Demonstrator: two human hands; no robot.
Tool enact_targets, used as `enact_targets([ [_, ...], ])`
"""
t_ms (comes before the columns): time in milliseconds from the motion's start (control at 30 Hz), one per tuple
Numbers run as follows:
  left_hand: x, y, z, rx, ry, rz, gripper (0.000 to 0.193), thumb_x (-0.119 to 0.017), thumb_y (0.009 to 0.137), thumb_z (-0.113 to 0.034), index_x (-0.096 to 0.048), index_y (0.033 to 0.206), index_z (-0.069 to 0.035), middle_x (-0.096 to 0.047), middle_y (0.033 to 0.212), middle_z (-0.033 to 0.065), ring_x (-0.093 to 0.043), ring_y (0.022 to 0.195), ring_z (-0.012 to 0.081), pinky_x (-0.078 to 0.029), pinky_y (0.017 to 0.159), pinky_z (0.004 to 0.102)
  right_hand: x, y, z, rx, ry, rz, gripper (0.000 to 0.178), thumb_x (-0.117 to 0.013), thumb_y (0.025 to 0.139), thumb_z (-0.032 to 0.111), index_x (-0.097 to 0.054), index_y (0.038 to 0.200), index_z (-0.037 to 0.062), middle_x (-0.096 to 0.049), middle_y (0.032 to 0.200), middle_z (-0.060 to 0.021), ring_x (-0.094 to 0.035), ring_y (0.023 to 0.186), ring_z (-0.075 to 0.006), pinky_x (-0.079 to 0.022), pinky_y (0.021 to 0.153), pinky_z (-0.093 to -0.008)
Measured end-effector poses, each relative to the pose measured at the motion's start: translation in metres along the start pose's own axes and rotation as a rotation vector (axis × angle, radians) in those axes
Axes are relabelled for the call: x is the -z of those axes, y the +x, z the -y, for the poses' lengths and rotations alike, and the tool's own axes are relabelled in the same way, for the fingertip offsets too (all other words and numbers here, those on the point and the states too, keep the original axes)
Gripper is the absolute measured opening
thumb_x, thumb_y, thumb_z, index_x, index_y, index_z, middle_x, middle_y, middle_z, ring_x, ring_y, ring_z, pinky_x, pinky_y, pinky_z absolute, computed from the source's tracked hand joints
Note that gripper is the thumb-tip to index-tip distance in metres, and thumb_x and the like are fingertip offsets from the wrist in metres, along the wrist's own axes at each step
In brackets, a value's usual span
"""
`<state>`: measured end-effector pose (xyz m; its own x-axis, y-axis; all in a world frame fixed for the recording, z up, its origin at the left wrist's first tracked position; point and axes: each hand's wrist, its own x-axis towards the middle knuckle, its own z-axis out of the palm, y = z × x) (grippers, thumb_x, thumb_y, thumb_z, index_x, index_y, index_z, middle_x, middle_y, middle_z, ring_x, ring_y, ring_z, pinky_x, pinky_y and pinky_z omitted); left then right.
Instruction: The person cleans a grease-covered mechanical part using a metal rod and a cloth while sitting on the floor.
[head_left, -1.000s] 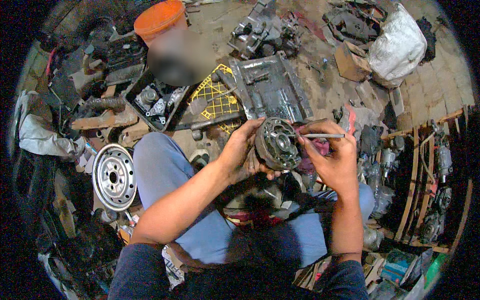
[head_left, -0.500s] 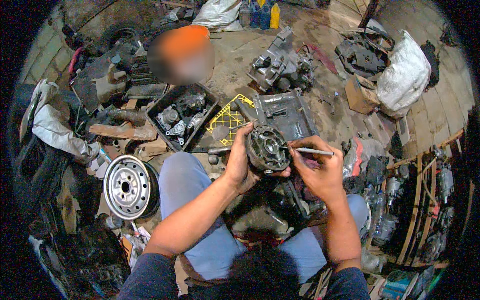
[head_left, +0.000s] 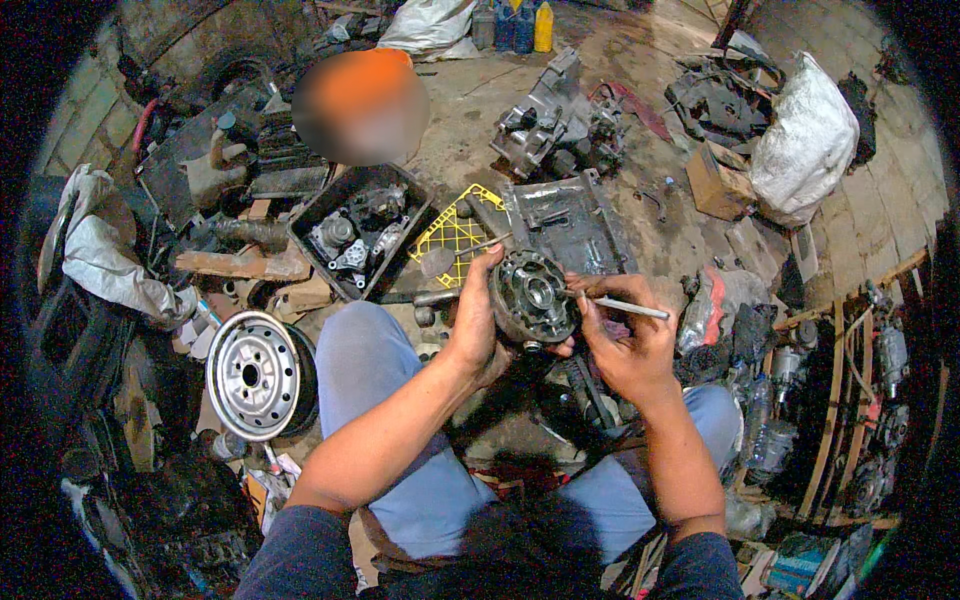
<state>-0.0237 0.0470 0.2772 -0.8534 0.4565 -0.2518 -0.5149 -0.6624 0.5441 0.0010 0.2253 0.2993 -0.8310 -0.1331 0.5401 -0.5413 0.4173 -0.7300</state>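
Note:
My left hand (head_left: 476, 325) is wrapped round the side of a round, dark metal machine part (head_left: 534, 298), its hollow, ringed face turned up toward me. A thin rod (head_left: 482, 246) shows by the left thumb; whether that hand grips it too is unclear. In my right hand (head_left: 636, 350) is a slim silver rod-shaped tool (head_left: 636, 307), pinched like a pen. Its inner tip reaches the right edge of the part's face; exact contact is hard to make out. The part is held above my lap, between my knees.
Beyond my hands lie a black metal tray (head_left: 570, 225) and a yellow plastic grid (head_left: 458, 232). A dark bin (head_left: 365, 283) of metal parts stands left of them, with a steel wheel rim (head_left: 252, 375) nearer. A gearbox-like casting (head_left: 540, 120) and white sack (head_left: 808, 140) sit farther off.
The right hand has shifted slightly down and left, and the tool's outer end sits a little lower. The round part remains in the left hand, tilted slightly differently.

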Motion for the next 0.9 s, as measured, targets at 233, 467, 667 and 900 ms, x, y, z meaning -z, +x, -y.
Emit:
enact_targets([
  [233,-0.007,0.003,0.01,-0.069,0.151,-0.132,0.067,-0.034,0.097,-0.06,-0.061,0.117,-0.002,-0.07,0.103,0.0151,-0.071,0.082,0.0289,-0.063,0.063,0.0473,-0.002,-0.006,-0.016,0.113,-0.127,0.003,0.023,-0.072,0.083,-0.002,-0.064,0.105,-0.0011,-0.07,0.1,-0.0169,-0.072,0.089,-0.0304,-0.058,0.075,-0.0366],
  [467,-0.008,0.0,0.012,-0.144,0.175,-0.152,0.063,-0.033,0.098,-0.058,-0.059,0.114,-0.003,-0.07,0.101,0.0159,-0.072,0.082,0.0296,-0.063,0.063,0.0479,-0.003,-0.008,-0.004,-0.001,0.074,-0.022,0.018,-0.071,0.085,-0.003,-0.064,0.101,-0.0004,-0.072,0.102,-0.017,-0.072,0.081,-0.0201,-0.062,0.063,-0.0309],
  [667,-0.01,-0.003,0.019,-0.163,0.146,-0.183,0.061,-0.033,0.098,-0.056,-0.058,0.117,-0.003,-0.068,0.106,0.0145,-0.071,0.089,0.0284,-0.063,0.066,0.0464,-0.003,-0.013,-0.015,0.032,0.04,-0.054,0.017,-0.072,0.083,-0.003,-0.063,0.097,-0.0013,-0.072,0.099,-0.0163,-0.073,0.087,-0.0245,-0.06,0.071,-0.0339],
  [900,0.002,-0.002,0.033,-0.303,0.185,-0.149,0.051,-0.035,0.101,-0.045,-0.056,0.124,-0.004,-0.066,0.113,0.0104,-0.066,0.101,0.0212,-0.053,0.092,0.036,-0.007,-0.017,-0.014,0.118,-0.046,-0.077,0.016,-0.073,0.08,-0.004,-0.064,0.093,-0.0001,-0.071,0.095,-0.0171,-0.073,0.092,-0.03,-0.058,0.077,-0.0357],
])
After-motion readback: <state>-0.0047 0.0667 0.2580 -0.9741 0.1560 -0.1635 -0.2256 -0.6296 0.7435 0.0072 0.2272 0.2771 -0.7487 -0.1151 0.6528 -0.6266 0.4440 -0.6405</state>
